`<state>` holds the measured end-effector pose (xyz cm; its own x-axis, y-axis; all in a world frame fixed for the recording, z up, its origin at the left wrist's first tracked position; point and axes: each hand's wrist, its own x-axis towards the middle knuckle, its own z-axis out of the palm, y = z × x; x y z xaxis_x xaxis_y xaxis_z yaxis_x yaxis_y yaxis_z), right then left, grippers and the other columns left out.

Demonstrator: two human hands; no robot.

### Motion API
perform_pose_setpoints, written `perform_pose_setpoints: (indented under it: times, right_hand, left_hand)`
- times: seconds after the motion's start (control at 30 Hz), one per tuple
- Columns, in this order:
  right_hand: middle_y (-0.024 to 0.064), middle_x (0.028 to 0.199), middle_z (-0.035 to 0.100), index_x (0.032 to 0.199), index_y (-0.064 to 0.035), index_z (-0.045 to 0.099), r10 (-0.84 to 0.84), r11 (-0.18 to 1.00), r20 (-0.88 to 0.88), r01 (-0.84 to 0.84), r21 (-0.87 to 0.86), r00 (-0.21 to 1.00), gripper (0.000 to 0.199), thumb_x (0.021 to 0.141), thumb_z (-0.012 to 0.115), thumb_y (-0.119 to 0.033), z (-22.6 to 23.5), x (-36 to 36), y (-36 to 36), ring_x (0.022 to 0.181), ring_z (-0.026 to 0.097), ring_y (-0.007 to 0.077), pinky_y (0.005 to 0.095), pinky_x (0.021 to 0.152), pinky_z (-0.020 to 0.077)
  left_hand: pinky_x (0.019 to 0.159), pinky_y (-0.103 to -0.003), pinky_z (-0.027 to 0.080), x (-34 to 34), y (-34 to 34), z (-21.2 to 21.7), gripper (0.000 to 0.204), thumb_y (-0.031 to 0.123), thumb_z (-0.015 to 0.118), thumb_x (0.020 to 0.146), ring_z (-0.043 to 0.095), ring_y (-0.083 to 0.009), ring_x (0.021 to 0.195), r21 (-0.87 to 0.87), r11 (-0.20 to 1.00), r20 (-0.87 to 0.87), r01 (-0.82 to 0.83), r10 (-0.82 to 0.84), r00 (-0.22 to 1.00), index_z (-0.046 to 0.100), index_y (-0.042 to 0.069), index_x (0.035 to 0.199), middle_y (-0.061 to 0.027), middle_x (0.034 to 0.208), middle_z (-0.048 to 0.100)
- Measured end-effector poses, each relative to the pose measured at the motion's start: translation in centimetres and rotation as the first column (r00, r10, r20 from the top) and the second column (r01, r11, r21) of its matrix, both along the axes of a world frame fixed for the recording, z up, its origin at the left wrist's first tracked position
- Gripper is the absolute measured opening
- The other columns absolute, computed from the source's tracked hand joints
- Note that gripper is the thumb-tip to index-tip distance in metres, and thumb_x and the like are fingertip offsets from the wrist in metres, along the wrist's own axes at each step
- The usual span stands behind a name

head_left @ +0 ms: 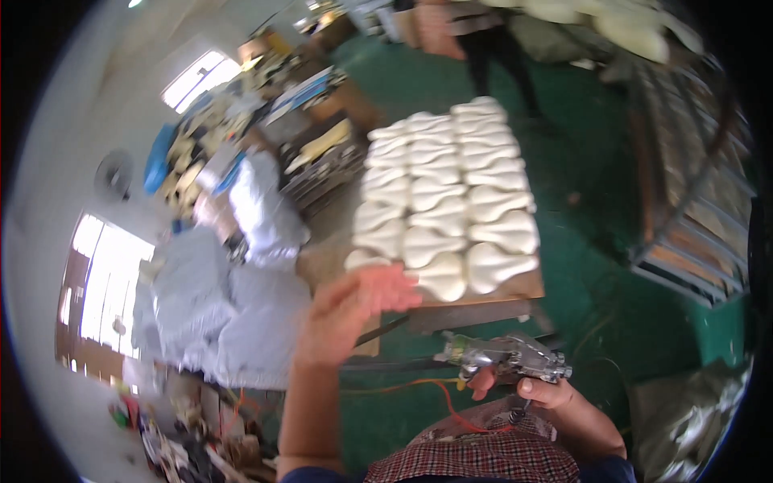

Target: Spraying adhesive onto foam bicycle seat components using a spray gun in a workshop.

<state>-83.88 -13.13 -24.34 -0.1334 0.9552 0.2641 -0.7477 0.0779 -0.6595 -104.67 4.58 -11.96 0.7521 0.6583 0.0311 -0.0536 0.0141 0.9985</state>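
Observation:
My left hand [350, 310] is raised with fingers apart and holds nothing; its fingertips reach the near edge of a wooden board [515, 288]. On that board lie several white foam saddle-shaped pads [447, 193] in three rows. My right hand [547, 394] grips a silver spray gun [503, 358] low in front of my body, just below the board's near edge. An orange hose [439, 398] runs from the gun across my front.
Large grey-white plastic bags [233, 298] are piled at the left. A metal rack [692, 225] with shelves stands at the right, with more white pads on top [612, 20]. A person in dark trousers [499, 56] stands beyond the board. The floor [596, 306] is green.

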Motion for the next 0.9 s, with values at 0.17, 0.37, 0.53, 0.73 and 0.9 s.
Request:
perform_pose_setpoints:
  times: [0.17,0.37,0.53,0.73,0.9]
  right_hand:
    - [0.0145,0.107,0.06,0.131,0.0029,0.041,0.407,0.895,0.007,-0.4,0.198,0.913,0.053,0.093,0.056,-0.03,7.4,-20.5,9.4,0.104,0.058,0.0241,0.039,0.096,0.0422]
    - [0.0103,0.086,0.062,0.096,-0.0038,0.058,0.043,0.997,-0.367,-0.016,0.077,0.929,0.025,0.096,0.051,-0.028,16.7,-35.7,21.8,0.072,0.055,0.0161,0.0335,0.069,0.0458]
    - [0.0217,0.099,0.056,0.109,0.0106,0.049,-0.349,0.879,-0.464,0.456,0.14,0.814,0.04,0.099,0.041,-0.027,21.2,-36.3,34.5,0.09,0.057,0.03,0.0463,0.095,0.0474]
    - [0.0078,0.09,0.065,0.1,-0.0037,0.062,-0.513,0.856,-0.017,0.51,-0.085,0.858,0.019,0.093,0.058,-0.021,10.0,-38.3,46.9,0.085,0.064,0.0194,0.0412,0.087,0.0524]
    - [0.0004,0.079,0.065,0.095,-0.0097,0.064,-0.185,0.884,0.5,0.366,-0.292,0.846,0.022,0.092,0.06,-0.031,2.8,-42.4,51.7,0.079,0.06,0.0111,0.0284,0.075,0.0462]
  left_hand:
    - [0.104,-0.043,0.039,-24.1,-7.7,-7.9,0.053,0.041,0.041,0.1,0.053,-0.0284,0.121,-0.266,0.868,0.212,-0.419,0.477,0.853,0.05,-0.002,0.13,-0.0153,0.122,0.061]
    - [0.104,-0.039,0.034,-42.0,-11.0,-15.1,0.073,0.056,0.018,0.099,0.054,-0.0269,0.116,-0.293,0.856,-0.128,-0.425,0.406,0.905,0.054,-0.001,0.127,-0.0132,0.113,0.065]
    - [0.08,-0.035,0.047,-53.9,-10.7,-21.0,0.071,0.048,0.018,0.1,0.062,-0.0224,0.079,-0.314,0.652,-0.523,-0.69,0.488,0.699,0.067,-0.003,0.096,-0.0109,0.078,0.066]
    - [0.041,-0.027,0.032,-65.8,2.3,-13.5,0.056,0.038,0.04,0.099,0.044,-0.0103,0.043,0.253,0.233,-0.654,-0.939,0.756,0.011,0.064,0.001,0.065,-0.0011,0.049,0.05]
    - [0.042,-0.029,0.025,-70.6,18.4,-8.1,0.049,0.032,0.049,0.096,0.038,-0.0081,0.044,0.641,0.475,-0.56,-0.603,0.827,0.057,0.06,-0.002,0.063,0.0012,0.047,0.042]
